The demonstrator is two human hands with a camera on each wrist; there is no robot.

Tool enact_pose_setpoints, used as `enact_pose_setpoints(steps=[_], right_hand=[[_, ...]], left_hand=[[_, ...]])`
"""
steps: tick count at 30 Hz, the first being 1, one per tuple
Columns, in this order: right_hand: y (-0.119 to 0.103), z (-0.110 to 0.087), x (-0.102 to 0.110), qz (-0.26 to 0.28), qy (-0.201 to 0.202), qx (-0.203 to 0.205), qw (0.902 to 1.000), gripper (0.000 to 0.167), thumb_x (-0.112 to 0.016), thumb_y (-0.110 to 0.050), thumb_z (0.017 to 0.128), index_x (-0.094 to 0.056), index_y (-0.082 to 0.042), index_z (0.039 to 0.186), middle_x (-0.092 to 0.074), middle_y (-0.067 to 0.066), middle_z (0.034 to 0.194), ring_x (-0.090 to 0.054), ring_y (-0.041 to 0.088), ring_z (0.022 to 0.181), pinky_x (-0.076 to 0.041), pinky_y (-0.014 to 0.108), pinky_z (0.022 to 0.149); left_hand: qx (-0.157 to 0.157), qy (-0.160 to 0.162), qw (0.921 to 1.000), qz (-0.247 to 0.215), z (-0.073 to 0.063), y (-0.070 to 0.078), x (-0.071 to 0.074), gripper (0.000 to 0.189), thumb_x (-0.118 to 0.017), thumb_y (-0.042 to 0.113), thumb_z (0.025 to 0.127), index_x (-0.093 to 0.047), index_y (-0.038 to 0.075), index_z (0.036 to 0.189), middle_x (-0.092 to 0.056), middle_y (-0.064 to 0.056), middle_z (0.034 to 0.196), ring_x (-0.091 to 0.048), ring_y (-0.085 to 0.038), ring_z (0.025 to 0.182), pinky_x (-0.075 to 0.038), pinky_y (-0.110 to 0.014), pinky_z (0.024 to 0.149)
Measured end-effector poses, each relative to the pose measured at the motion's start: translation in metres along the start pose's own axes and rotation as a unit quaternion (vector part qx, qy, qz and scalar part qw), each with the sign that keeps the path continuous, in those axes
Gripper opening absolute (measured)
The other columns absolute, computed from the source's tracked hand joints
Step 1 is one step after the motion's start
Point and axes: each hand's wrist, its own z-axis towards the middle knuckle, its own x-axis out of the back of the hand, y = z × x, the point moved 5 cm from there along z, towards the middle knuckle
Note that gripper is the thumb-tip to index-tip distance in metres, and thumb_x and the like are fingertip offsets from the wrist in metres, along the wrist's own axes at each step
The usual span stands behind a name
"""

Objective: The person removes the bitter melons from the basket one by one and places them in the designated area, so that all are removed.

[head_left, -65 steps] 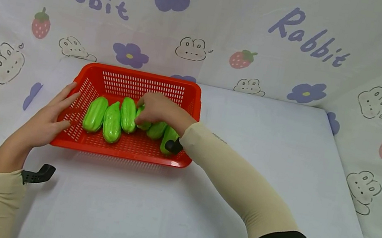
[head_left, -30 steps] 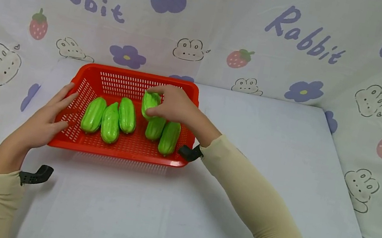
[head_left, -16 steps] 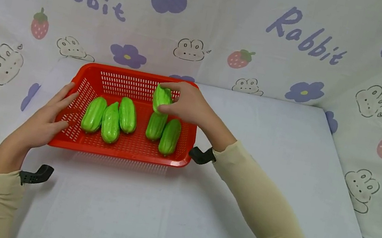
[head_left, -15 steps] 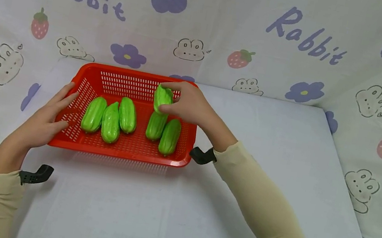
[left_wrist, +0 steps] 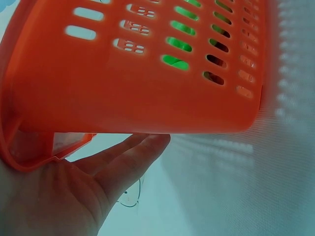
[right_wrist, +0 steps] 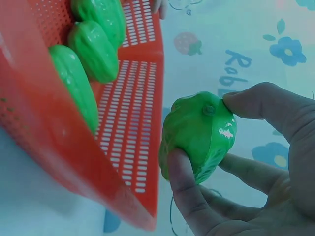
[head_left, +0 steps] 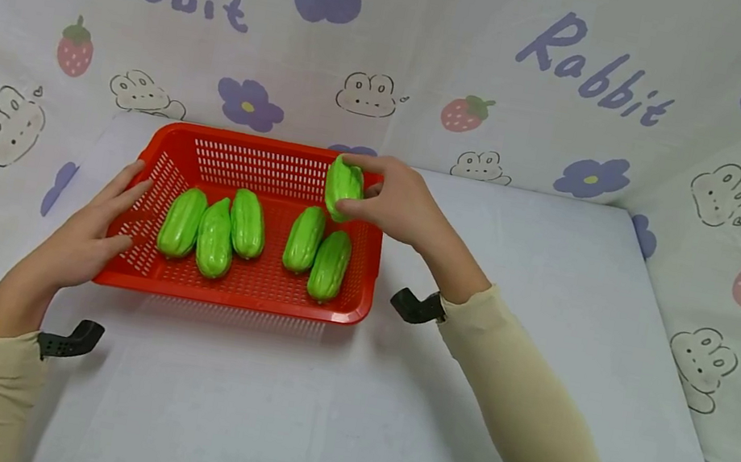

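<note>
A red plastic basket (head_left: pixel 227 298) with slotted walls stands on the table. My right hand (head_left: pixel 404 204) pinches a shiny green ridged gourd (head_left: pixel 344 187) over its back right corner; the right wrist view shows the gourd (right_wrist: pixel 197 128) between thumb and fingers. Three like gourds (head_left: pixel 216 238) lie together toward the basket's left, and two more gourds (head_left: pixel 303 240) side by side toward its right. My left hand (head_left: pixel 82 240), fingers spread, rests on the left end of the basket. In the left wrist view its fingers (left_wrist: pixel 128 160) lie along the outer wall.
White cloth covers the table (head_left: pixel 281 412). Behind and at the sides hangs a curtain (head_left: pixel 465 18) printed with flowers, rabbits and strawberries. Black wrist mounts (head_left: pixel 71 339) jut out from both sleeves.
My right hand has lifted one gourd from between the others and carried it right and back, toward the basket's back right corner. The left hand stays in place on the basket.
</note>
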Motion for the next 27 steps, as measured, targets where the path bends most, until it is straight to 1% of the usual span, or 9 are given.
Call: enact_pose_setpoints(steps=[2, 7, 10, 14, 20, 27], right_hand=[[0.003, -0.002, 0.004, 0.004, 0.006, -0.003, 1.0, 0.068, -0.083, -0.029, 0.091, -0.063, -0.019, 0.155, -0.063, 0.005, 0.137, -0.07, 0.023, 0.105, -0.061, 0.04, 0.083], [0.011, -0.009, 0.013, 0.015, 0.02, -0.016, 0.9996, 0.066, -0.084, -0.03, 0.091, -0.064, -0.021, 0.153, -0.06, 0.004, 0.144, -0.069, 0.022, 0.107, -0.059, 0.042, 0.083], [0.014, -0.013, 0.019, 0.024, 0.03, -0.016, 0.9991, 0.065, -0.084, -0.03, 0.091, -0.065, -0.022, 0.153, -0.062, 0.003, 0.143, -0.07, 0.022, 0.108, -0.059, 0.044, 0.084], [0.019, -0.019, 0.026, 0.021, 0.044, -0.021, 0.9986, 0.066, -0.084, -0.031, 0.092, -0.064, -0.023, 0.154, -0.063, 0.003, 0.14, -0.068, 0.022, 0.111, -0.06, 0.045, 0.084], [0.031, -0.026, 0.034, 0.022, 0.061, -0.037, 0.9972, 0.066, -0.083, -0.032, 0.092, -0.062, -0.024, 0.155, -0.061, 0.003, 0.138, -0.066, 0.023, 0.113, -0.059, 0.046, 0.084], [0.045, -0.031, 0.043, 0.036, 0.078, -0.04, 0.9955, 0.067, -0.083, -0.029, 0.093, -0.062, -0.023, 0.155, -0.061, 0.004, 0.141, -0.066, 0.025, 0.113, -0.059, 0.046, 0.085]], left_hand=[[0.0, 0.0, 1.0, 0.001, 0.0, 0.0, 0.0, 0.086, -0.054, -0.016, 0.092, -0.023, -0.001, 0.171, 0.001, -0.007, 0.183, -0.001, -0.04, 0.166, -0.024, -0.083, 0.115], [0.002, -0.001, 1.0, 0.004, -0.001, 0.0, 0.0, 0.086, -0.054, -0.015, 0.092, -0.023, 0.0, 0.171, 0.001, -0.007, 0.183, -0.002, -0.041, 0.165, -0.025, -0.083, 0.115], [0.005, -0.002, 1.0, 0.008, -0.002, 0.0, 0.0, 0.086, -0.055, -0.015, 0.092, -0.023, 0.0, 0.171, 0.001, -0.007, 0.183, -0.002, -0.041, 0.165, -0.026, -0.083, 0.114], [0.006, -0.002, 0.9999, 0.01, -0.002, 0.001, 0.0, 0.086, -0.055, -0.014, 0.093, -0.023, 0.0, 0.171, 0.001, -0.006, 0.183, -0.003, -0.041, 0.165, -0.029, -0.083, 0.113], [-0.002, 0.001, 1.0, 0.006, -0.002, 0.002, 0.0, 0.085, -0.054, -0.015, 0.092, -0.023, -0.002, 0.17, 0.0, -0.007, 0.183, -0.002, -0.04, 0.166, -0.024, -0.082, 0.116], [-0.006, 0.001, 1.0, 0.005, -0.001, 0.001, 0.0, 0.085, -0.054, -0.014, 0.093, -0.023, -0.001, 0.17, 0.0, -0.007, 0.183, 0.0, -0.039, 0.166, -0.02, -0.08, 0.119]])
